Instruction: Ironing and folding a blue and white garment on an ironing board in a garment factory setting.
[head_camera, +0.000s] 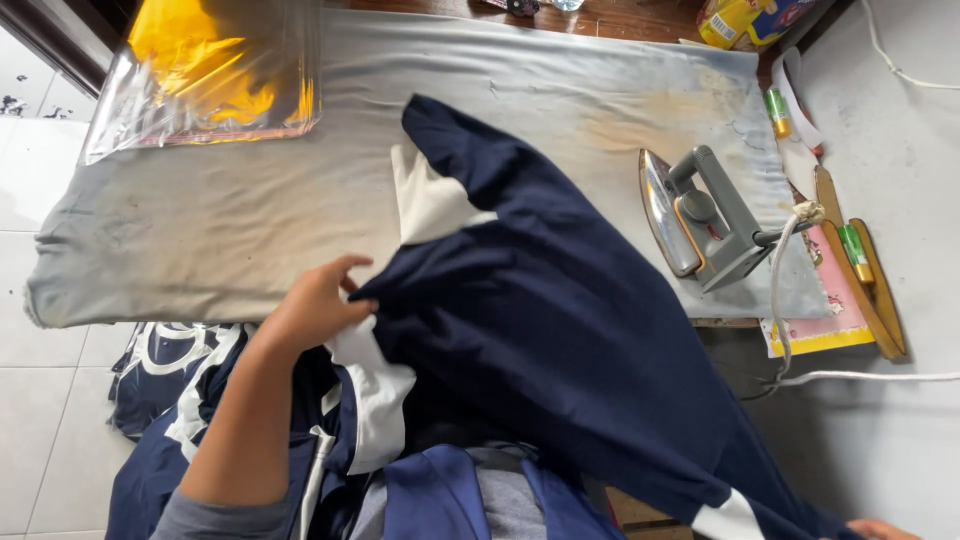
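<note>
while the left hand (318, 303) grips navy cloth (540, 320), a clear yellow-filled bag (205, 70) lies top-left.

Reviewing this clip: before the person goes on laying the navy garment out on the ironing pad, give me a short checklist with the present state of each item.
1. Left hand has a hold on the navy garment: ok, fingers pinch its edge.
2. Right hand grip: cannot tell, only a sliver shows at the frame's bottom edge.
3. Iron parked clear of the garment: ok, it lies on its side, apart from the cloth.
4. Garment flat on the ironing pad: not ok, it is lifted and folded.
5. Plastic bag off the working area: ok, at the far corner.
</note>
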